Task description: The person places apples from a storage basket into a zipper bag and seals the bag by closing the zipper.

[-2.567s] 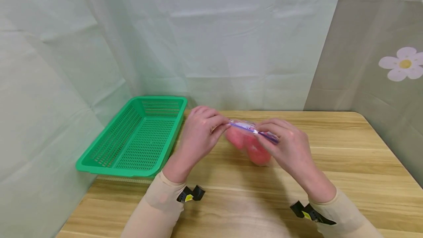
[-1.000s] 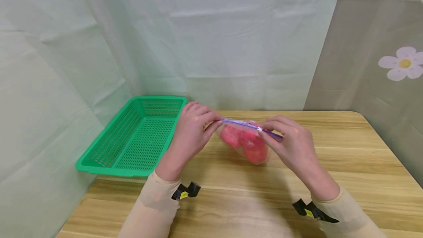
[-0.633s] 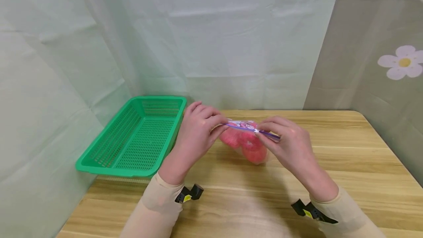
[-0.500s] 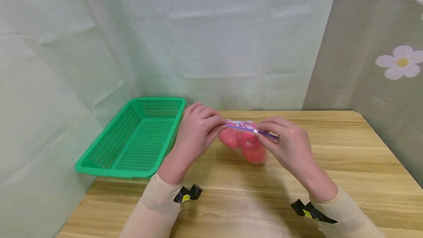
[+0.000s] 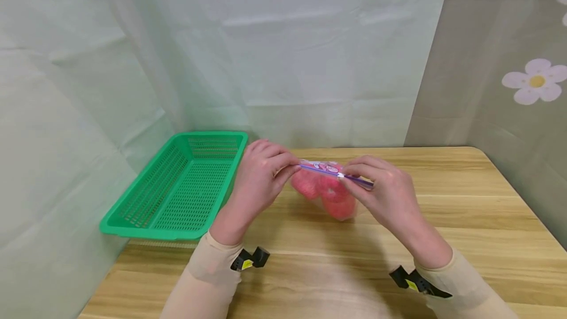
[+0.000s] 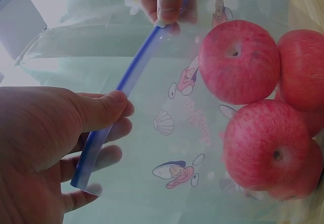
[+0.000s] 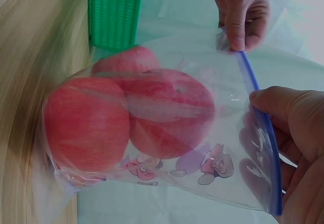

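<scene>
A clear zip bag (image 7: 228, 77) printed with cartoon figures and shells hangs between both hands, its blue zip strip (image 6: 136, 58) uppermost. Several red apples (image 6: 239, 62) bulge in its lower part; the right wrist view shows its bottom end by the tabletop, though contact is unclear. My left hand (image 5: 257, 176) pinches the strip near its left end between thumb and fingers. On the right, my right hand (image 5: 386, 188) pinches the strip, with the thumb at the small white slider (image 6: 160, 24). Some apples hide behind others.
A green slotted basket (image 5: 148, 233) stands at the table's left, close beside my left hand. The wood-grain table (image 5: 465, 240) reaches a pale cloth backdrop (image 5: 301, 53) behind and at the left. A brownish cloth with flower prints (image 5: 536, 81) hangs at the right.
Both hands keep their pinch on the strip. My left hand moved outward, then slightly back in, and the bag of apples has shifted a little left. The view has turned slightly right.
</scene>
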`<act>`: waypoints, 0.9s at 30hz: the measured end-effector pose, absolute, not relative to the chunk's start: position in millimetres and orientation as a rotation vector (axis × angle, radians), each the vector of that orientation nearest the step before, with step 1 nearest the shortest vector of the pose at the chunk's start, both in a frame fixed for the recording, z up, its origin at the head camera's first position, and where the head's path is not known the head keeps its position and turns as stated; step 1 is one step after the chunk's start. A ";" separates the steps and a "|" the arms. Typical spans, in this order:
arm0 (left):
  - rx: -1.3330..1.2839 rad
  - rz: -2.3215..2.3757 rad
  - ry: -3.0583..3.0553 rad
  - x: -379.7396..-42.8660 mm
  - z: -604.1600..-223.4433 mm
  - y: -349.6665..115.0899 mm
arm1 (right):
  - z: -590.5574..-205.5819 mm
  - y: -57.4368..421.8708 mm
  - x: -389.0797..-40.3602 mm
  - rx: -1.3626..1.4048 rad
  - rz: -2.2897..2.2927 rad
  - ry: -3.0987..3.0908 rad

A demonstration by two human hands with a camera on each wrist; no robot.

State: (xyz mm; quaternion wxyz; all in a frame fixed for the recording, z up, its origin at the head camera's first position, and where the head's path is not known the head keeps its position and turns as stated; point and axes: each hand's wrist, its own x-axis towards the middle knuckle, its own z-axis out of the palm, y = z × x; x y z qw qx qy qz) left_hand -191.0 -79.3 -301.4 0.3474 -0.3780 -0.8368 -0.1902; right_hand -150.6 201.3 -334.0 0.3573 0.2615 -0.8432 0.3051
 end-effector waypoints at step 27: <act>-0.941 -0.518 -2.207 -194.5 -299.3 -84.6 | -331.4 204.8 -149.6 0.630 0.801 -2.204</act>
